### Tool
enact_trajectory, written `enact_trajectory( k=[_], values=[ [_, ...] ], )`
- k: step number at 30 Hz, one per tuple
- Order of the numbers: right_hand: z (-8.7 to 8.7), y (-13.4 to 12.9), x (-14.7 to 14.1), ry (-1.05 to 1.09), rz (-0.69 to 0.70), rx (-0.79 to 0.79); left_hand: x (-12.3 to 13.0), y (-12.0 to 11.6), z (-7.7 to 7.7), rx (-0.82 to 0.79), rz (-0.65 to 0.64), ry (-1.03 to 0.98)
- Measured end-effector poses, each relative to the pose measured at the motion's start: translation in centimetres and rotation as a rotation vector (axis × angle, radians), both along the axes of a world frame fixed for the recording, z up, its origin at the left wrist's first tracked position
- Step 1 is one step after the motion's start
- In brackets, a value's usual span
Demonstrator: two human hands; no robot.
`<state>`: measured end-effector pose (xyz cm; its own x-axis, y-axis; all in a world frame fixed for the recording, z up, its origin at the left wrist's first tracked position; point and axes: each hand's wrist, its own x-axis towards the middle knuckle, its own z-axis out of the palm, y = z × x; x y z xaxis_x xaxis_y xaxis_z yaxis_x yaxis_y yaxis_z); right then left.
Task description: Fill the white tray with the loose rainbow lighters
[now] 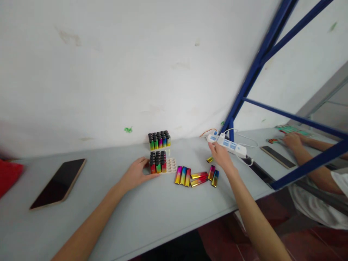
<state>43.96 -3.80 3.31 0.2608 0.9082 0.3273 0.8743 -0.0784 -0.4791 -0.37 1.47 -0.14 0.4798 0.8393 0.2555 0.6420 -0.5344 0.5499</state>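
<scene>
Black-topped lighters (158,162) stand in rows in a white tray with round holes (171,165), whose right part shows bare holes. My left hand (137,172) is closed around the left end of this tray, thumb along the front and fingers at the side. Just behind stands another block of multicoloured lighters (159,140). Several shiny rainbow-coloured cases (183,176) lie to the tray's right, some side by side, others crosswise (199,178). My right hand (220,156) is beyond them, beside a gold case (209,159) and in front of the power strip; its fingertips are unclear.
A white power strip (230,145) with plugged-in cables lies near the wall. A blue metal frame (246,83) rises at the right. A dark phone-like slab (58,183) and red cloth (9,175) are at left. Another person's hands (293,140) work beyond the frame, near a second phone-like slab (277,157).
</scene>
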Motion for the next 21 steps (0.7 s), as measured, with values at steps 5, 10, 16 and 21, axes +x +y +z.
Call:
enact_trajectory(
  k=[5,10,16,21],
  values=[
    [-2.3,-1.2,2.0,-0.064,-0.219,-0.242,-0.3,0.1,0.0,0.004,0.005,0.0],
    [-2.3,1.0,0.6,0.006,-0.05,-0.185,-0.7,0.1,0.2,0.009,-0.019,-0.003],
    [-1.7,3.7,-5.5,0.236,0.267,-0.145,-0.6,-0.4,0.0,0.016,-0.023,0.014],
    [-1.3,4.5,-12.0,0.888,0.655,-0.138,-0.4,-0.8,-0.2,-0.011,-0.003,0.017]
  ],
)
